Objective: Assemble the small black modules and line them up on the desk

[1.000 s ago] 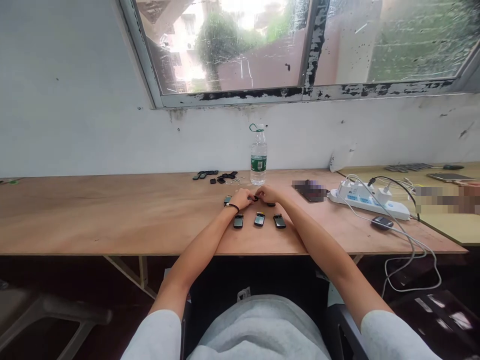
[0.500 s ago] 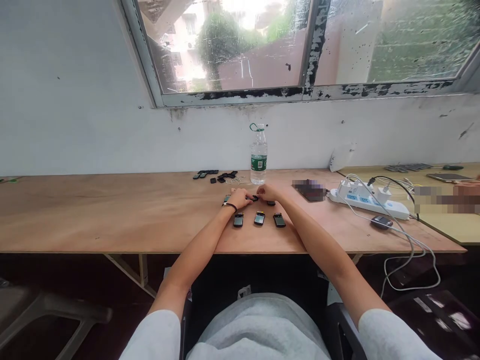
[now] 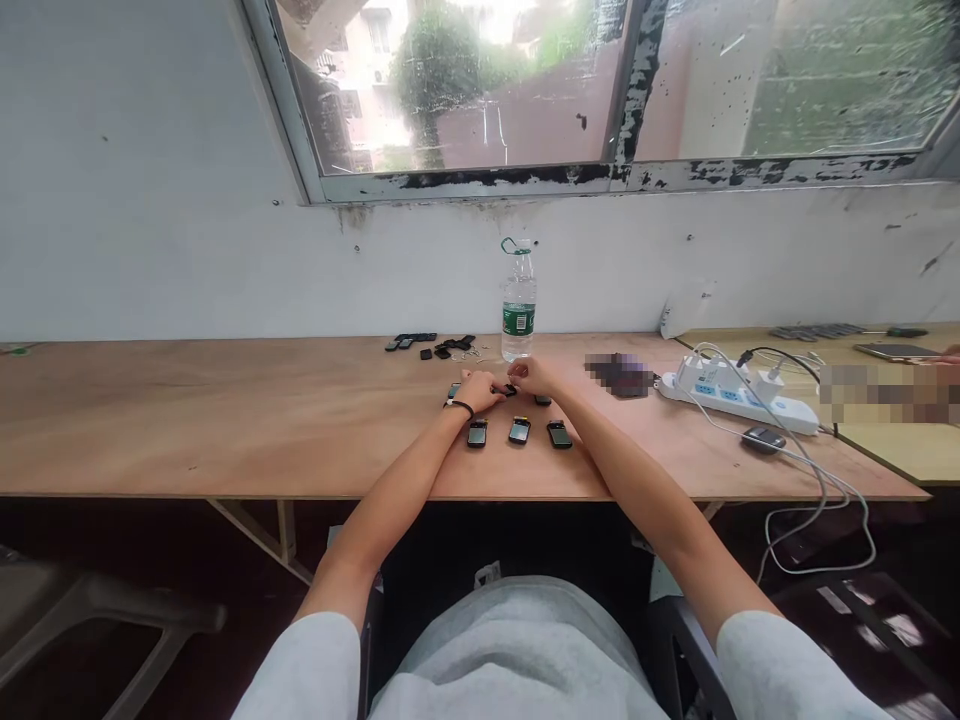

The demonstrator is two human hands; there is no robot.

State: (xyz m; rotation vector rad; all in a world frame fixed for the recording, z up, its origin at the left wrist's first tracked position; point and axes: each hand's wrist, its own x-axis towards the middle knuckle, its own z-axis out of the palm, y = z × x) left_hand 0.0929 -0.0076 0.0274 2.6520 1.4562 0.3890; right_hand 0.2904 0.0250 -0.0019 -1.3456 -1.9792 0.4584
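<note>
Tabletop (image 3: pixel 225 420): widest room for moving lies on its left side. Power strip (image 3: pixel 739 403) bounds the right; bottle (image 3: pixel 518 319) stands just beyond the hands, limiting forward travel. Left hand (image 3: pixel 480 391): fingers at the small dark device; hold or mere touch cannot be told. Right hand (image 3: pixel 531 375): fingertips drawn close together just beside it; anything pinched cannot be confirmed. Front-row devices (image 3: pixel 518 430): three, between hands and near edge. Small dark device (image 3: pixel 510 390): between the hands. Judged step: fine two-handed work; next move appears to need left-hand steadying and light right-hand precision.
</note>
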